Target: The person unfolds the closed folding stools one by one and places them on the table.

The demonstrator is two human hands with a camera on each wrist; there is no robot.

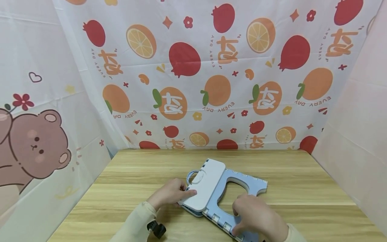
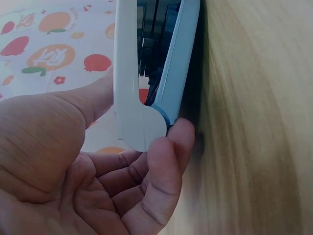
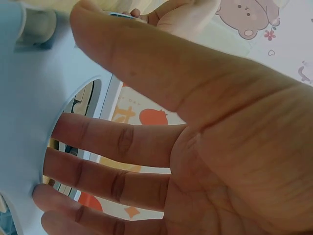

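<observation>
A folding step stool lies part unfolded on the table, with a white top (image 1: 208, 183) and a light blue leg panel (image 1: 257, 184) that has a large rounded opening. My left hand (image 1: 170, 194) grips the near left end of the white top, thumb above and fingers curled under. In the left wrist view, a dark gap shows between the white top (image 2: 126, 63) and a blue panel (image 2: 182, 58) below it. Over the blue leg panel, my right hand (image 1: 257, 213) spreads its thumb and fingers, fingertips at the opening's edge in the right wrist view.
A blue carrying loop (image 1: 189, 175) sticks out at the stool's left side. The wooden table (image 1: 145, 168) ends at a fruit-print curtain (image 1: 193, 131) behind, with white curtains on both sides. A black wrist device (image 1: 156, 229) sits on the left sleeve.
</observation>
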